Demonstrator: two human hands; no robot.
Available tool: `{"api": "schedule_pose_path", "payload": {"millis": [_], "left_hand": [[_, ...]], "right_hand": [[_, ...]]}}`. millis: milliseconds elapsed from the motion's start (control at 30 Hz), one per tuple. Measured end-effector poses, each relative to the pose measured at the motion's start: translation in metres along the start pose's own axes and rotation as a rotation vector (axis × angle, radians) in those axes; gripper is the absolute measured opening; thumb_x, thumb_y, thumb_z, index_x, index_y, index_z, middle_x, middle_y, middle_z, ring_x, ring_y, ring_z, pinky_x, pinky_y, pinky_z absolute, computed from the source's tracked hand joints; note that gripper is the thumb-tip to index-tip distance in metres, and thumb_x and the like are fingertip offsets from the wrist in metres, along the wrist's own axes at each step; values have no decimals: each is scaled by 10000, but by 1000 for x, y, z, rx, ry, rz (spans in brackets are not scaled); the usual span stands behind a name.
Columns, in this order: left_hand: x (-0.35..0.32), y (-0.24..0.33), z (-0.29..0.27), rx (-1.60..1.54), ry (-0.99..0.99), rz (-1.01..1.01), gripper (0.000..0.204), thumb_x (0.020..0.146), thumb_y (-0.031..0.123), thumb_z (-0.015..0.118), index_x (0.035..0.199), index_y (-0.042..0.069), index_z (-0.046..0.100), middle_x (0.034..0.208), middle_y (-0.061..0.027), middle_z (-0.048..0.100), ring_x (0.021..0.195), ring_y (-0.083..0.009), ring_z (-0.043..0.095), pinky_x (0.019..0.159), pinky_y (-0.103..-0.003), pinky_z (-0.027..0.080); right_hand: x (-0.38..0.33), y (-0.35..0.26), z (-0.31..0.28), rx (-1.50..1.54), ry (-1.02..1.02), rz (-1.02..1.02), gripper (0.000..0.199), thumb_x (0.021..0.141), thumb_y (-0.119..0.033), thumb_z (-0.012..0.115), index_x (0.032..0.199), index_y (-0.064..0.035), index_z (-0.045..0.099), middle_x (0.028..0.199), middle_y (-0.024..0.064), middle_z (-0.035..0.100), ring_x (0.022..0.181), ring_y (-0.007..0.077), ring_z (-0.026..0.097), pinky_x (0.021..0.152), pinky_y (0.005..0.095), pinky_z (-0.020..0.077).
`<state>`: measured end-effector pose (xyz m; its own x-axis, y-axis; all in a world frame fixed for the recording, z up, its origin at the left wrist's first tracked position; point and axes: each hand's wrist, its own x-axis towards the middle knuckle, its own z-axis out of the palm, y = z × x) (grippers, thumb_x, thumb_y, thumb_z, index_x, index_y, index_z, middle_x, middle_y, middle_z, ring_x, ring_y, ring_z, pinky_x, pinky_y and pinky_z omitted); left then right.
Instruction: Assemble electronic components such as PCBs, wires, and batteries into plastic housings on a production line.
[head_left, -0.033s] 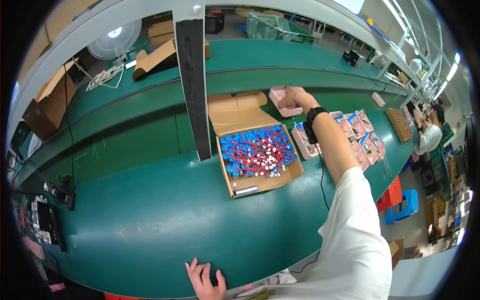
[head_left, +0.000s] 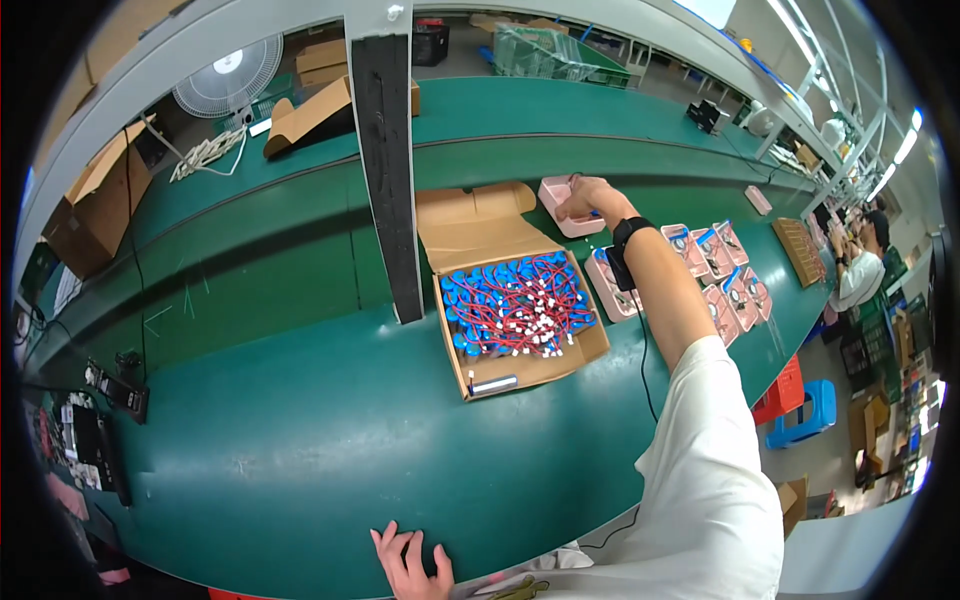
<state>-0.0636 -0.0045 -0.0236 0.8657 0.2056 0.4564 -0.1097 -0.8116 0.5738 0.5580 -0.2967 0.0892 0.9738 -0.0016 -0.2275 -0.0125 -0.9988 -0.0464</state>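
My right hand point(head_left: 588, 198) reaches down into a pink plastic bin point(head_left: 582, 229) beyond the cardboard box. Its fingers are bent and close together, and their tips and whatever they grip are hard to make out. A bit of blue shows beside them in the bin. Near the front edge of the green table point(head_left: 300, 440), my left hand point(head_left: 412, 572) rests with its fingers spread and holds nothing. Between the hands lies the open cardboard box point(head_left: 562, 370), full of blue round parts point(head_left: 465, 290) with red wires and white connectors.
More pink bins point(head_left: 690, 260) with small parts stand right of the box, partly behind my right forearm. A grey post point(head_left: 385, 180) rises behind the table's near section. Black devices point(head_left: 120, 390) sit at the left. A person point(head_left: 862, 265) works at the far right, near blue and red stools point(head_left: 810, 415).
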Motion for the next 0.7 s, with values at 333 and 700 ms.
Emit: {"api": "schedule_pose_path", "payload": {"millis": [333, 700], "left_hand": [[7, -6, 8, 13, -52, 22, 216, 962, 34, 724, 1173, -6, 708, 1213, -220, 646, 1253, -493, 627, 1197, -712, 416], [-13, -18, 11, -10, -145, 39, 242, 895, 6, 737, 1137, 23, 729, 1206, -173, 614, 1337, -484, 568, 1215, -720, 371]], "right_hand": [[13, 39, 10, 118, -60, -31, 589, 756, -528, 928, 1000, 1, 836, 1078, 182, 829, 1037, 329, 801, 926, 431, 640], [-209, 97, 65, -80, 110, 33, 1160, 717, -759, 897, 1427, 84, 534, 1298, 338, 708, 1213, 477, 717, 1034, 544, 585]]}}
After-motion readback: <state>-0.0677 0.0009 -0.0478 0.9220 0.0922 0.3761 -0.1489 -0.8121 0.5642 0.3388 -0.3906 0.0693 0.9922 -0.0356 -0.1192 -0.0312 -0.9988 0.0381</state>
